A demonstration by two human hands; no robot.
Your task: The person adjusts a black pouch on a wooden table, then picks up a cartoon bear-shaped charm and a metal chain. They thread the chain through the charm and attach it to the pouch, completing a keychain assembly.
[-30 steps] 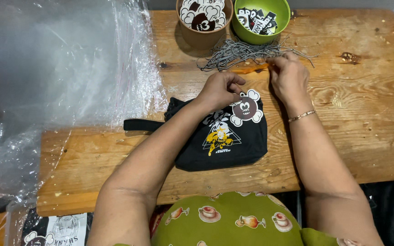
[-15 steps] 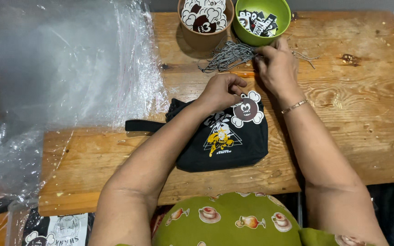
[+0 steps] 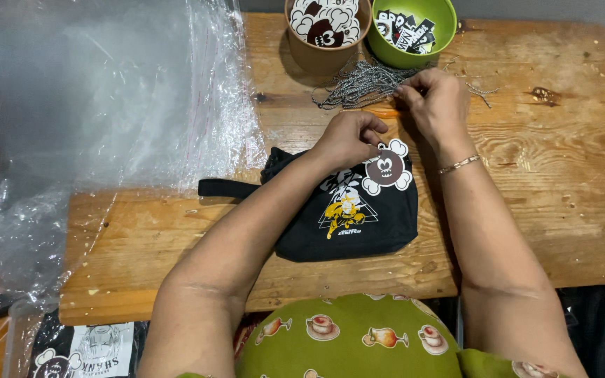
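Observation:
A small black pouch [image 3: 348, 213] with a yellow and white print and a side strap lies flat on the wooden table [image 3: 547, 182]. A brown round tag [image 3: 386, 169] with a white cloud-shaped border rests on its upper right corner. My left hand [image 3: 348, 136] pinches at the pouch's top edge just beside that tag. My right hand [image 3: 434, 101] reaches further back, fingers closed on a strand from the pile of thin metal ball chains [image 3: 362, 82].
A brown cup [image 3: 327, 31] of cloud-shaped tags and a green bowl [image 3: 412, 28] of black labels stand at the table's back edge. Crumpled clear plastic bags [image 3: 106, 105] cover the left side. More black printed goods lie below the table front.
My right hand has shifted left and toward the back, onto the chain pile. My left hand stays on the pouch's top edge.

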